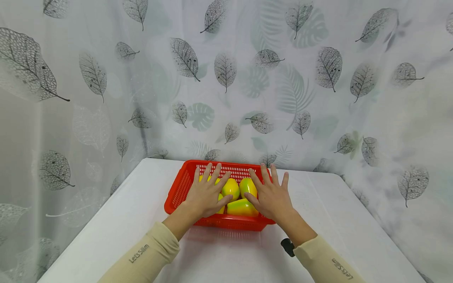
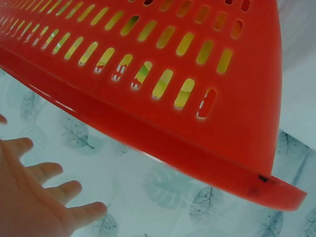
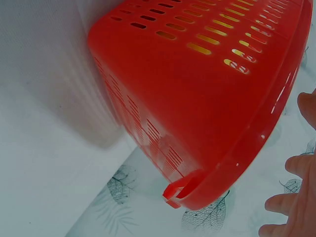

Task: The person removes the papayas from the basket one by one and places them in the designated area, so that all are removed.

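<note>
A red slotted basket (image 1: 226,223) holds several yellow-green fruits, among them a long one (image 1: 242,207) at the front and two rounder ones (image 1: 231,188) behind it. Over the basket's left part, the left hand (image 1: 204,195) is spread palm down with straight fingers. The right hand (image 1: 272,196) is spread likewise over the right side. Neither hand grips anything. In the left wrist view, the left hand (image 2: 37,197) shows beyond the rim of the basket (image 2: 197,128). Fingers of the right hand (image 3: 296,192) appear beside the basket (image 3: 187,94) in the right wrist view. Some fruit is hidden under the left hand.
The basket stands on a white table (image 1: 141,208) near its back edge. A pale curtain (image 1: 244,98) with a leaf print hangs behind and on both sides. A black band (image 1: 288,247) is at the right wrist.
</note>
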Motion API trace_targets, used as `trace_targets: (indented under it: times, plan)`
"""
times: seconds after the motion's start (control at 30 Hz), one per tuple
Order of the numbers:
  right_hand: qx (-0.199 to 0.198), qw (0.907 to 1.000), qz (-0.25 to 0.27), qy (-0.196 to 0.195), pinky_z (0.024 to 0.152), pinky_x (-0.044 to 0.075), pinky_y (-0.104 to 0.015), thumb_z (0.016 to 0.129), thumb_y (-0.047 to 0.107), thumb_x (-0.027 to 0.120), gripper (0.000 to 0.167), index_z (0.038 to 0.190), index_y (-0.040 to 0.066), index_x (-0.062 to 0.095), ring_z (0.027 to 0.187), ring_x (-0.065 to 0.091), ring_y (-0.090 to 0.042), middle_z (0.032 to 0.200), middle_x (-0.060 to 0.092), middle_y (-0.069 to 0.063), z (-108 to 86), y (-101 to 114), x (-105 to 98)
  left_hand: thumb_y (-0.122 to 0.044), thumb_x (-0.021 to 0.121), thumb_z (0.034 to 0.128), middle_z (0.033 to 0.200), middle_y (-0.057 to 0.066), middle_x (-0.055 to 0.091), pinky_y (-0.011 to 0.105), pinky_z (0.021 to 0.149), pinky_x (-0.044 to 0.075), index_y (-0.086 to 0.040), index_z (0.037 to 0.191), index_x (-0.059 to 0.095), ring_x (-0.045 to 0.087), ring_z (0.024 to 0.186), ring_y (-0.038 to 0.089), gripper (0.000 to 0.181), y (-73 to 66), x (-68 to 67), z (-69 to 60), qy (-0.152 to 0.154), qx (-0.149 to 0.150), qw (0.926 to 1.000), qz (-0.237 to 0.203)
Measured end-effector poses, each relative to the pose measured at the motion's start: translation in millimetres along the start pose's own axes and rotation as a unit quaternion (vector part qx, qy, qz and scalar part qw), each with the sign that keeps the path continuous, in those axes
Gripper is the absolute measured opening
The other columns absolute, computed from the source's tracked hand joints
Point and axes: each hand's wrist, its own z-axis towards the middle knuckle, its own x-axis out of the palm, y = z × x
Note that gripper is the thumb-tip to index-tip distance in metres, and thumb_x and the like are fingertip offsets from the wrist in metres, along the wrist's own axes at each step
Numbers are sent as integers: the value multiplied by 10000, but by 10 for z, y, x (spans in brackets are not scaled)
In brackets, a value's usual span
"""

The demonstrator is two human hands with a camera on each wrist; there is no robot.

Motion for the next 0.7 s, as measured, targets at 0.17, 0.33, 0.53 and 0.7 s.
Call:
trace_targets:
  times: [0.17, 0.33, 0.53, 0.7]
  plan:
    - [17, 10000, 6, 3, 1182, 115, -801, 958, 625, 560, 833, 1642, 222, 308, 1575, 104, -483, 1708, 193, -211, -1, 1, 1, -675, 386, 1011, 1744, 100, 154, 685, 1251, 160, -294, 1667, 204, 132, 1602, 402, 780, 12, -6, 2, -9, -2, 10000, -43]
    - [53, 9999, 82, 54, 1183, 105, -801, 954, 625, 568, 843, 1645, 225, 298, 1577, 86, -484, 1711, 184, -210, -3, 7, 3, -671, 400, 1010, 1742, 105, 157, 677, 1252, 168, -275, 1667, 210, 142, 1598, 405, 790, 41, -20, 4, -85, -32, 9999, -61]
    - [51, 9999, 125, 21, 1184, 106, -799, 956, 620, 570, 839, 1643, 220, 302, 1579, 89, -479, 1709, 193, -210, 5, 14, 0, -676, 397, 1009, 1744, 102, 150, 668, 1255, 173, -282, 1673, 174, 129, 1601, 405, 803, 71, -27, 1, -74, -63, 9999, -25]
    - [54, 9998, 205, 43, 1185, 102, -800, 957, 617, 574, 837, 1644, 225, 300, 1582, 78, -475, 1712, 187, -209, 9, 24, 4, -676, 398, 1009, 1747, 102, 132, 673, 1258, 154, -276, 1675, 161, 120, 1603, 404, 812, 86, -47, -15, 9, -113, 9999, -60]
